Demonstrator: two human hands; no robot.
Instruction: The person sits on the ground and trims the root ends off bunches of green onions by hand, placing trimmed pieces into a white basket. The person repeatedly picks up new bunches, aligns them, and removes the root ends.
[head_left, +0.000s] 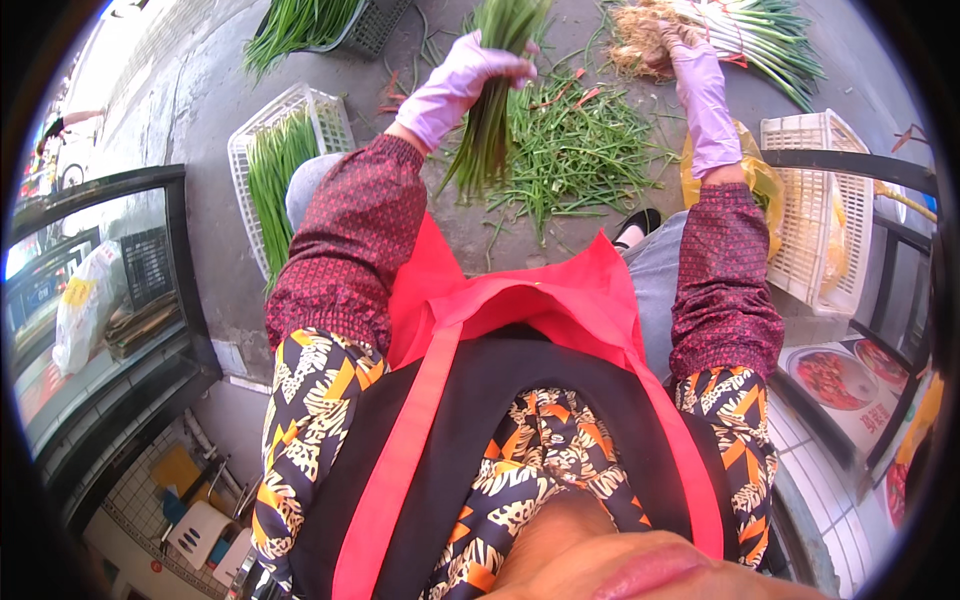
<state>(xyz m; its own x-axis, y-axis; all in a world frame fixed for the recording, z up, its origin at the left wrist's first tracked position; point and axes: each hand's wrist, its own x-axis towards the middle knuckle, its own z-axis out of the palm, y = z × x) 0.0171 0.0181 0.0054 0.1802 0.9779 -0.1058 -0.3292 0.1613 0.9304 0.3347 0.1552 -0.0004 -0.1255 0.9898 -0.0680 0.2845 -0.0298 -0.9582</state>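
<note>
My left hand (469, 79), in a pale purple glove, is closed around a bunch of green leafy stalks (487, 139), held upright above the floor. To the right, my gloved right hand (679, 45) is at the root end of bundled green onions (757, 37) tied with red bands; whether its fingers grip the roots is unclear. Between and below the hands, a heap of loose green trimmings (577, 150) lies on the grey floor, with bits of red tie on it.
A white plastic crate (240, 172) of green stalks stands at left; a dark crate (375, 30) holds more at the top. At right are a yellow plastic bag (761, 180) and a white basket (855, 247). Black-framed glass panels flank both sides.
</note>
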